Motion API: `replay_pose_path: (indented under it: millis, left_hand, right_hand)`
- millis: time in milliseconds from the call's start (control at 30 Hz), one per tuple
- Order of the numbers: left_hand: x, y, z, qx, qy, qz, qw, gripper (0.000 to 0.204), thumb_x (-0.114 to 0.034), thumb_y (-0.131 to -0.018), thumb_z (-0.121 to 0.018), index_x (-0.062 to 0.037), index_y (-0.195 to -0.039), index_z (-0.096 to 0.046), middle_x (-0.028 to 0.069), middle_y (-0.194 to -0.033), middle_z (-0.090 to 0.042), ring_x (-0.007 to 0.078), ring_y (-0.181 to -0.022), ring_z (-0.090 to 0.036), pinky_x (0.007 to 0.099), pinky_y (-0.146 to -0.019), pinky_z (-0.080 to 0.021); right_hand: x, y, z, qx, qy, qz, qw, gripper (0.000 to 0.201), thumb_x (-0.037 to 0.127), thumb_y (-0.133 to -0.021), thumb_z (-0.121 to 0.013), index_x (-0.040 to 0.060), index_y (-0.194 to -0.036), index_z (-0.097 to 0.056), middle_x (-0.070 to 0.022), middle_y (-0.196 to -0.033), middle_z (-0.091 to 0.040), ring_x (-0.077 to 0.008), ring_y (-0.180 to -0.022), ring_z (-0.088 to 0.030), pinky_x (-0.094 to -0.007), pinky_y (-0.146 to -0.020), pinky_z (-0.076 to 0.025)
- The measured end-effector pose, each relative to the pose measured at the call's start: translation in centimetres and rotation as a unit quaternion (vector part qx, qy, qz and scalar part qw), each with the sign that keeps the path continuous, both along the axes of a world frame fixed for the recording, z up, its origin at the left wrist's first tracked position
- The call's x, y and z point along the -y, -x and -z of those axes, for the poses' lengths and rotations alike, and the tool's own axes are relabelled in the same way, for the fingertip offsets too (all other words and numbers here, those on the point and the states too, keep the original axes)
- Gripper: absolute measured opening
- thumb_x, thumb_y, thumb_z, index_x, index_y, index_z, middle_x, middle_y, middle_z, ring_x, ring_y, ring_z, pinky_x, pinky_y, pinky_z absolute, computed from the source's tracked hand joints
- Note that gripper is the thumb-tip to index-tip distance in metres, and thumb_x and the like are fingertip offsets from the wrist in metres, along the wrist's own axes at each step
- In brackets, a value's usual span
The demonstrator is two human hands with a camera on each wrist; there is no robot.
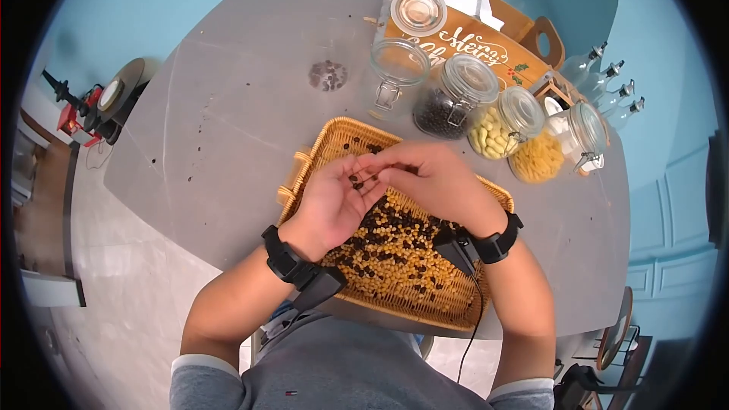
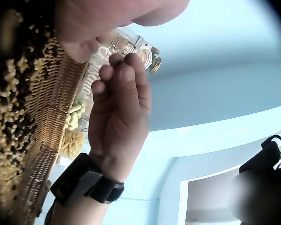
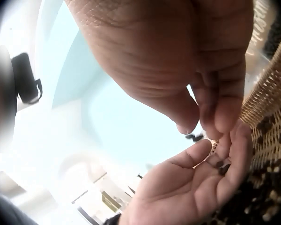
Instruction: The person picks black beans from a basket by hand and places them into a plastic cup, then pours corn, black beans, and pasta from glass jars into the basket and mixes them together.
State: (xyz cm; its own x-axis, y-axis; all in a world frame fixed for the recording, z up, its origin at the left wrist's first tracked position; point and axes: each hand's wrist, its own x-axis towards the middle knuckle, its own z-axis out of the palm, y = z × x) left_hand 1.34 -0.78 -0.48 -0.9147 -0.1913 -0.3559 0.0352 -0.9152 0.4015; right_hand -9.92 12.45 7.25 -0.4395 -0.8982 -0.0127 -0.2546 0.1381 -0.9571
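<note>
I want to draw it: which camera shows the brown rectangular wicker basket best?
Head view: most of the basket shows, though the bare left hand and right hand cover some. Both wrist views show part, mainly one wall.

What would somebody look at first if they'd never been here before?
Probably the basket of yellow and dark bits, on the table right in front of the person. Above it, the left hand is palm up with a few dark bits in it, the right hand close beside. Next, perhaps, the glass jars beyond the basket, before a wooden box with white writing.
</note>
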Motion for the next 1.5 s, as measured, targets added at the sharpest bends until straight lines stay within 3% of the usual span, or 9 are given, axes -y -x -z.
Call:
replay_pose_path:
  millis: [67,167,600,700,767,900,1067,1300,1500]
  left_hand:
    - [-0.2,-0.1,-0.4,0.028,0.0,-0.018,0.999,0.029,-0.02,-0.103,-0.041,0.0041,-0.113,-0.054,0.0128,-0.108,-0.06,0.0242,-0.105,-0.06,0.0363,-0.098,-0.051]
    - [-0.1,-0.4,-0.9,0.057,-0.007,-0.047,0.997,0.029,-0.02,-0.103,-0.041,0.0043,-0.112,-0.054,0.0134,-0.109,-0.059,0.0255,-0.106,-0.059,0.0369,-0.099,-0.05]
    - [-0.2,-0.4,-0.2,0.065,0.0,-0.055,0.996,0.028,-0.021,-0.103,-0.043,0.0033,-0.111,-0.056,0.012,-0.106,-0.059,0.0242,-0.103,-0.059,0.0366,-0.098,-0.05]
    - [-0.1,-0.5,0.0,0.071,-0.008,-0.021,0.997,0.029,-0.022,-0.103,-0.043,0.0028,-0.112,-0.056,0.0117,-0.106,-0.059,0.0237,-0.104,-0.058,0.0365,-0.098,-0.049]
    - [-0.3,-0.5,-0.1,0.076,-0.009,-0.009,0.997,0.03,-0.022,-0.103,-0.042,0.0027,-0.112,-0.056,0.0117,-0.107,-0.059,0.0237,-0.105,-0.058,0.0368,-0.099,-0.049]
    - [-0.4,-0.4,0.0,0.053,-0.021,0.031,0.998,0.031,-0.023,-0.103,-0.042,0.0031,-0.113,-0.056,0.0121,-0.108,-0.059,0.0243,-0.107,-0.057,0.0377,-0.101,-0.048]
    - [-0.3,-0.5,-0.6,0.053,-0.005,-0.025,0.998,0.03,-0.022,-0.102,-0.042,0.0039,-0.112,-0.055,0.013,-0.11,-0.058,0.0257,-0.108,-0.057,0.0381,-0.102,-0.048]
    - [-0.4,-0.6,-0.6,0.06,0.006,-0.042,0.997,0.029,-0.022,-0.102,-0.045,0.0036,-0.112,-0.054,0.0131,-0.109,-0.058,0.0262,-0.107,-0.058,0.0382,-0.102,-0.048]
    - [-0.4,-0.6,-0.8,0.055,0.0,-0.048,0.997,0.028,-0.022,-0.101,-0.046,0.0034,-0.111,-0.054,0.0129,-0.108,-0.058,0.0256,-0.105,-0.058,0.0372,-0.1,-0.049]
  right_hand:
    - [0.3,0.1,0.2,-0.24,0.01,-0.007,0.971,0.013,0.001,-0.085,-0.062,0.0007,-0.096,-0.07,-0.0183,-0.085,-0.068,-0.0346,-0.078,-0.067,-0.0378,-0.074,-0.053]
    - [-1.0,2.3,3.2,-0.402,-0.103,-0.023,0.91,0.017,0.002,-0.081,-0.067,0.0018,-0.098,-0.069,-0.0162,-0.092,-0.067,-0.0369,-0.081,-0.064,-0.0407,-0.074,-0.052]
    - [-2.1,2.7,6.3,-0.441,-0.13,-0.071,0.885,0.01,0.001,-0.077,-0.066,0.0003,-0.087,-0.065,-0.016,-0.084,-0.062,-0.0362,-0.079,-0.062,-0.0422,-0.072,-0.051]
    - [-1.6,3.1,4.4,-0.337,-0.086,-0.078,0.934,0.008,-0.001,-0.08,-0.063,-0.0007,-0.088,-0.064,-0.0156,-0.082,-0.065,-0.0328,-0.075,-0.063,-0.0376,-0.069,-0.051]
    - [-1.3,2.3,3.0,-0.155,-0.1,-0.018,0.983,0.008,0.0,-0.084,-0.062,-0.0006,-0.092,-0.064,-0.0151,-0.082,-0.067,-0.0279,-0.072,-0.064,-0.0333,-0.067,-0.05]
    - [-1.1,1.9,1.7,-0.158,-0.069,-0.022,0.985,0.01,0.002,-0.087,-0.064,-0.0002,-0.096,-0.066,-0.015,-0.085,-0.068,-0.0237,-0.073,-0.065,-0.032,-0.068,-0.051]
    - [-2.8,3.0,4.4,-0.404,-0.104,-0.061,0.907,0.015,0.002,-0.081,-0.068,-0.0003,-0.096,-0.068,-0.0167,-0.086,-0.066,-0.0346,-0.083,-0.064,-0.0394,-0.075,-0.052]
    - [-3.0,2.6,5.4,-0.396,-0.093,-0.058,0.912,0.009,0.002,-0.077,-0.068,0.0005,-0.086,-0.066,-0.0158,-0.082,-0.062,-0.0367,-0.082,-0.062,-0.0419,-0.075,-0.051]
    - [-3.5,2.4,4.6,-0.286,-0.125,-0.122,0.942,0.012,0.001,-0.076,-0.067,0.0009,-0.087,-0.065,-0.0149,-0.085,-0.062,-0.0356,-0.082,-0.062,-0.0413,-0.073,-0.05]
